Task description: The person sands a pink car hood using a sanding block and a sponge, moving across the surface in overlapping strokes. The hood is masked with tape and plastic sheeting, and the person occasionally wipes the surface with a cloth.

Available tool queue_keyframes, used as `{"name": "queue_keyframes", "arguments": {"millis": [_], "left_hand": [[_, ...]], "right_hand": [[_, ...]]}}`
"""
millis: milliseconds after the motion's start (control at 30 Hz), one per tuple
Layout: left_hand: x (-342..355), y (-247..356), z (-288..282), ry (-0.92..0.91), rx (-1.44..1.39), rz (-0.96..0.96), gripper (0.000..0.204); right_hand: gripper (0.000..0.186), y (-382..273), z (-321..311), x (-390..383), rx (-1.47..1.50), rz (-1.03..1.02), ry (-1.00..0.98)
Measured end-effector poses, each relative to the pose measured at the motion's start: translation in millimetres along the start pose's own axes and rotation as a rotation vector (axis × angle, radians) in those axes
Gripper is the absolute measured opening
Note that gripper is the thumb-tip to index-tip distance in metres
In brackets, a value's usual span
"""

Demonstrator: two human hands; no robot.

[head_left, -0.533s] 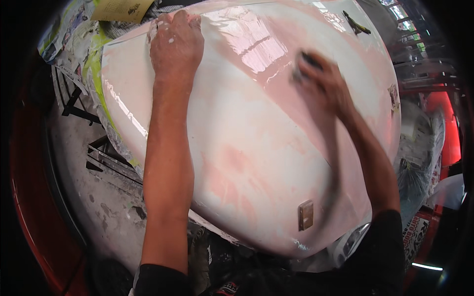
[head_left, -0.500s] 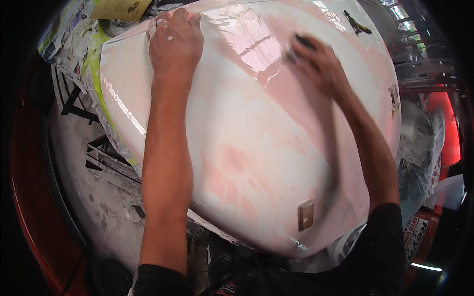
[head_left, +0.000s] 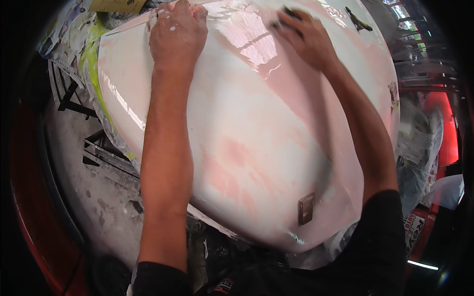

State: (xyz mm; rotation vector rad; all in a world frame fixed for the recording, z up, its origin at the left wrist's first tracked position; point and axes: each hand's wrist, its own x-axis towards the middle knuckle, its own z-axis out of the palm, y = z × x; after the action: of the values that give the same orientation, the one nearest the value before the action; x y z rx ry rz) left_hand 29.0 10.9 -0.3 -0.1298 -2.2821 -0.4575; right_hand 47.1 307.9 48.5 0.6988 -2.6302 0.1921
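Note:
A large curved car panel (head_left: 247, 128), patched white and pink with a wet shine, lies under both my arms. At its far left edge rests my left hand (head_left: 178, 37), fingers curled down and specked with white. Something pink shows at its fingertips; what it is I cannot make out. My right hand (head_left: 310, 44) is on the far middle of the panel, its fingers bent over a small dark sanding pad (head_left: 291, 14), slightly blurred. A small brown block (head_left: 306, 208) lies on the near right part of the panel.
Newspaper and yellow-green masking tape (head_left: 90, 66) border the panel's left side. A black-and-green clip-like piece (head_left: 358, 19) lies at the far right. A dark metal stand (head_left: 74, 96) is at the left, above stained concrete (head_left: 108, 207). Plastic sheeting (head_left: 417, 148) hangs right.
My right hand has moved left and a little farther away across the panel with the sanding pad. My left hand stays at the far left edge.

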Motion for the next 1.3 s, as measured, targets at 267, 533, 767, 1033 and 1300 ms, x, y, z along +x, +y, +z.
{"name": "queue_keyframes", "arguments": {"millis": [267,533,767,1033,1300], "left_hand": [[1,-23,-11,-0.08,0.025,0.033,0.028],[15,-21,9,-0.043,-0.07,0.149,0.029],[16,-35,0,-0.152,-0.027,0.027,0.038],[19,-16,0,-0.234,-0.096,-0.031,0.041],[18,-30,-4,-0.242,-0.043,-0.022,0.049]], "right_hand": [[0.039,-30,-13,-81,0.141,-0.093,-0.008],[0.042,-37,33,63,0.058,0.051,0.049],[0.039,-36,-31,-122,0.188,-0.071,-0.019],[0.037,40,-5,-3,0.069,0.066,0.016],[0.043,-21,-53,-175,0.106,0.034,-0.028]]}}
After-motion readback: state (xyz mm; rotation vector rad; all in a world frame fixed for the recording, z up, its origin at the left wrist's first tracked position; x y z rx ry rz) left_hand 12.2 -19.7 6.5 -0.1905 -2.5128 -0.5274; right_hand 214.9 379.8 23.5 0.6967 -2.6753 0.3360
